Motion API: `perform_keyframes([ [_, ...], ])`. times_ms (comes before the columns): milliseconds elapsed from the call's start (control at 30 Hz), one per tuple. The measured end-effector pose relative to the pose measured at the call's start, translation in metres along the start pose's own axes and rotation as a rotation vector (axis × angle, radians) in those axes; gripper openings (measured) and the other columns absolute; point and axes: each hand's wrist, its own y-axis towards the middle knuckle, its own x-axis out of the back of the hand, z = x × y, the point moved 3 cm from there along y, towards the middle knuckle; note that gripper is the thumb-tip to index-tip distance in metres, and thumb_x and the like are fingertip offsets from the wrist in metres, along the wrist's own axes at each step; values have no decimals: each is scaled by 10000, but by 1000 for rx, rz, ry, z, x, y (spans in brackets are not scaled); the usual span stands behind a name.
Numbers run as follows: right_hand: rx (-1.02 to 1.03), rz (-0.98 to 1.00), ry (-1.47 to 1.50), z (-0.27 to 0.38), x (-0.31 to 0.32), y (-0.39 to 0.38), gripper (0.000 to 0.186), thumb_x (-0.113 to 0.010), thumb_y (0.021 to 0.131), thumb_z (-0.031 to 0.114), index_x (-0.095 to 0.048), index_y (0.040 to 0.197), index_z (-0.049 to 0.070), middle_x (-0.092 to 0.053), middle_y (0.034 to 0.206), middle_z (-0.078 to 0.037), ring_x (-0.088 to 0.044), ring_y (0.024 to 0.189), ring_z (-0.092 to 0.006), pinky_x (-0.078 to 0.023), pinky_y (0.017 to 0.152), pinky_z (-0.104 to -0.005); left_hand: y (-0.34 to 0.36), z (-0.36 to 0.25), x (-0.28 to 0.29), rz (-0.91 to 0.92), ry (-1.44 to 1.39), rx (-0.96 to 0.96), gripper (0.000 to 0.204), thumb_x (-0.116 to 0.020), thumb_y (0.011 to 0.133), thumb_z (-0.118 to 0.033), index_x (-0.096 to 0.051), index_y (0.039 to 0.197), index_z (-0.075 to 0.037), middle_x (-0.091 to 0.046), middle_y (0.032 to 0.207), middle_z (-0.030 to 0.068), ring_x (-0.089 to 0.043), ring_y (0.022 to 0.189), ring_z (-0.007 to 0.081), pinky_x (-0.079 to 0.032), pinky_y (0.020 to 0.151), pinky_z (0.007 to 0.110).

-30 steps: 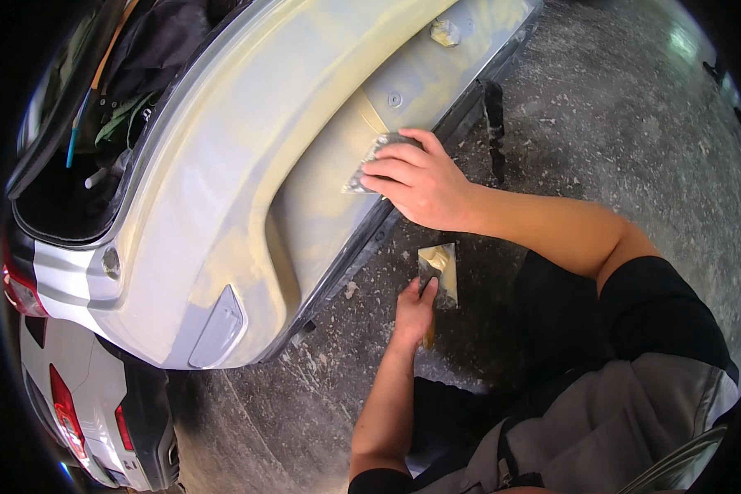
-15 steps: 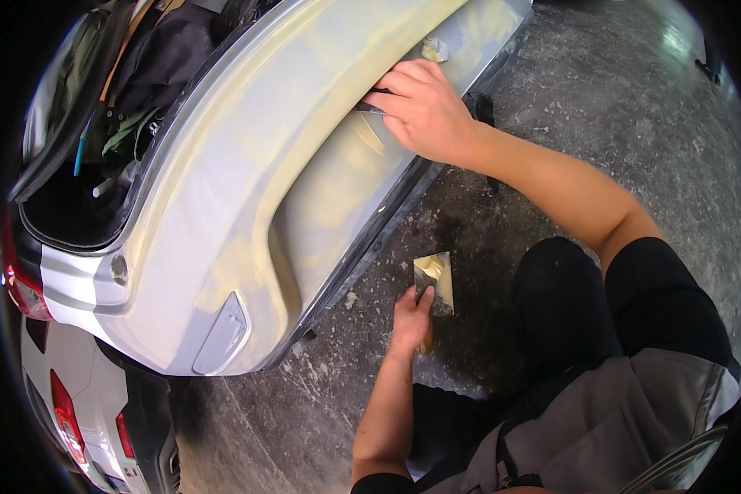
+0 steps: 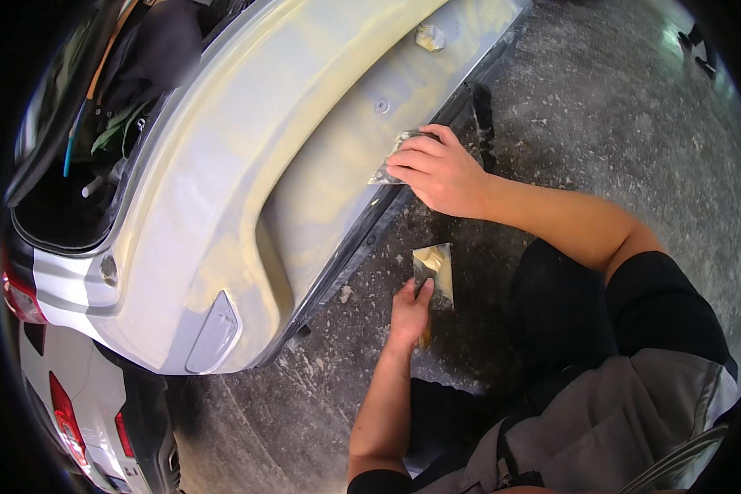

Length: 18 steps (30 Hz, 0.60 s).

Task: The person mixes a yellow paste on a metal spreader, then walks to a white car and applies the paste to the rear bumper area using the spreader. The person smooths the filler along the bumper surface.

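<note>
My right hand (image 3: 446, 174) pinches a thin, putty-smeared spreader (image 3: 386, 170) near the lower edge of the car's rear bumper (image 3: 191, 191). Whether its blade touches the surface is hard to tell. Cream-yellow filler streaks the grey and white bumper, also in its recessed middle panel (image 3: 325, 185). Lower down, away from the car, my left hand (image 3: 408, 317) grips a wide putty knife (image 3: 444, 288) from below. A lump of yellowish putty (image 3: 433, 258) lies on that blade. Part of the handle shows beneath my fingers.
An open boot (image 3: 74, 210) with bags and loose items lies at upper left. Another white car (image 3: 90, 412) stands at lower left. Around my knees is stained concrete floor (image 3: 305, 420). A person's feet (image 3: 700, 62) appear at the far right.
My right hand has come down and toward me with the spreader, from under the bumper's ridge to its lower edge. My left hand and putty knife have barely moved. Feet appear at far right.
</note>
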Motion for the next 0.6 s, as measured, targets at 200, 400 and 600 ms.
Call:
perform_keyframes([
  [200,-1,-96,-48,-30,16,-2,270,-700,796,71,-721,1064,90,-676,1138,8,-597,1106,-191,-416,1024,-455,-2,1,-1,-9,-103,31,289,-607,1038,-185,-661,1239,15,-711,1136,34,-591,1030,100,-467,930,270],
  [400,-38,-202,-41,-36,5,10,300,-711,773,34,-728,1067,93,-685,1148,10,-607,1101,-186,-423,1029,-454,5,11,-2,17,-104,14,290,-609,1038,-187,-660,1241,15,-709,1136,33,-589,1036,97,-466,929,260],
  [600,-7,-186,-30,-41,-14,-24,340,-713,772,31,-725,1105,101,-679,1197,12,-604,1135,-185,-408,1078,-472,4,10,-4,19,-110,52,283,-615,1035,-176,-661,1242,12,-712,1138,37,-594,1037,97,-471,927,261],
])
